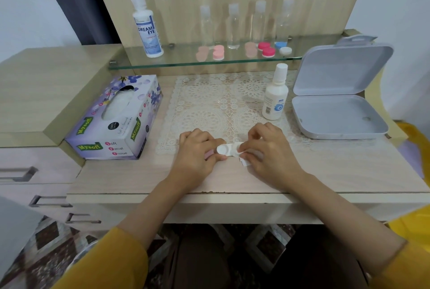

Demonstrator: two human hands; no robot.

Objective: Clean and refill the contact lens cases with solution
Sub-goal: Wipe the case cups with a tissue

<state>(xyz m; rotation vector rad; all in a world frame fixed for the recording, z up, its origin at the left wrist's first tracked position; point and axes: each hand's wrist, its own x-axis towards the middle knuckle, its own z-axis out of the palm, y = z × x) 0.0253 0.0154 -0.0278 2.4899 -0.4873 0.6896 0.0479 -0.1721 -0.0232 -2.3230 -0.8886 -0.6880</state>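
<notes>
A white contact lens case (225, 149) lies at the front edge of the lace mat (221, 104), its left well uncovered. My left hand (197, 153) pinches the case's left end between thumb and fingers. My right hand (270, 149) presses a small folded white tissue (243, 157) into the case's right well, so that well is hidden. A small white solution bottle (275, 93) stands capped to the right of the mat. On the glass shelf (181, 61) stands a large solution bottle (146, 25), with pink, red and blue-white lens cases (266, 49) further along.
A purple tissue box (116, 118) sits left of the mat. An open grey plastic box (337, 111) lies at the right. Several clear capped bottles (233, 26) stand at the back of the shelf. The desk's front edge runs just below my hands.
</notes>
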